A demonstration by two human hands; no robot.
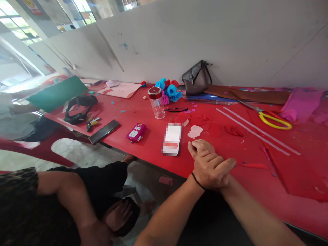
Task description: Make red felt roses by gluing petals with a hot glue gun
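Note:
My left hand, with a black band at its wrist, is wrapped around my right wrist. Beyond it, my right hand rests over the red table with its fingers curled in; no object shows in it, and part of it is hidden behind the left hand. Pale pink paper petals lie just past the right fingertips. To the left is a phone with a lit, blurred-out screen. Red paper scraps are scattered beyond my hands.
Yellow-handled scissors and two pale strips lie right. Behind stand a glass jar, paper flowers and a dark bag. Leftward are a purple box, a dark phone and a seated person's arm.

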